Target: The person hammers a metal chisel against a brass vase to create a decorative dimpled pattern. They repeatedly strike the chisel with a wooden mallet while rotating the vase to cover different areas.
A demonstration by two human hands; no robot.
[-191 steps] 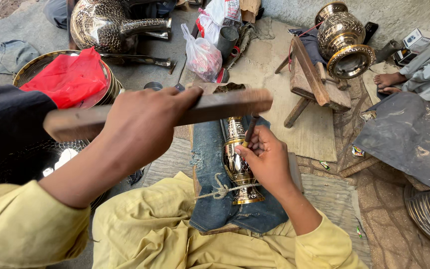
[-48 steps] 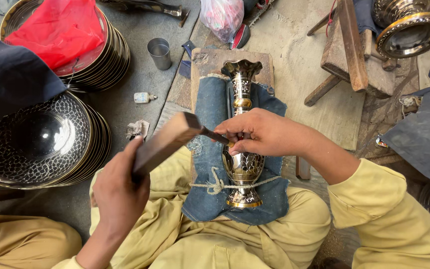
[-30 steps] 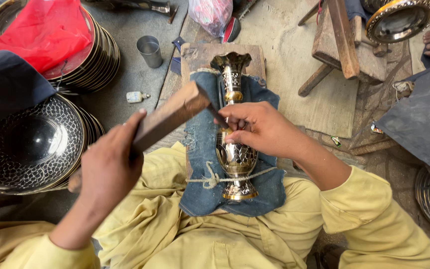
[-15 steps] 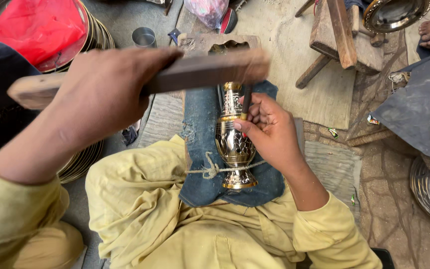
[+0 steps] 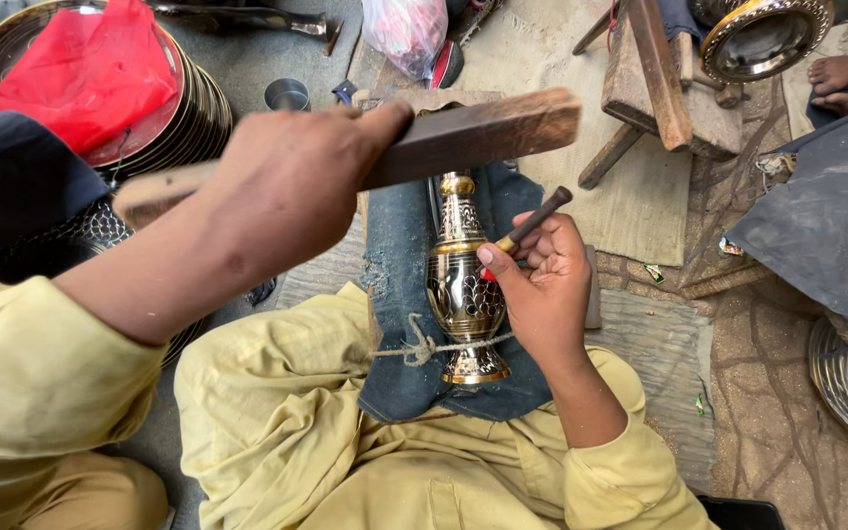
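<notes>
With the left hand (image 5: 287, 186) clenched on the raised wooden mallet (image 5: 444, 142) and the right hand (image 5: 542, 285) pinching the chisel (image 5: 534, 218) against the cord-tied brass vase (image 5: 463, 290) on denim (image 5: 399, 294), each blow should land squarely on the chisel head.

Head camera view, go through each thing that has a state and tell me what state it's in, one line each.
Left hand: closed on the wooden block, raised.
Wooden block: held above the vase, not touching it.
Right hand: gripping the punch.
Punch: tilted, tip at the vase.
Brass vase: lying on the denim cloth, tied down with string.
Denim cloth: spread under the vase.
Red bag: crumpled on stacked plates.
</notes>
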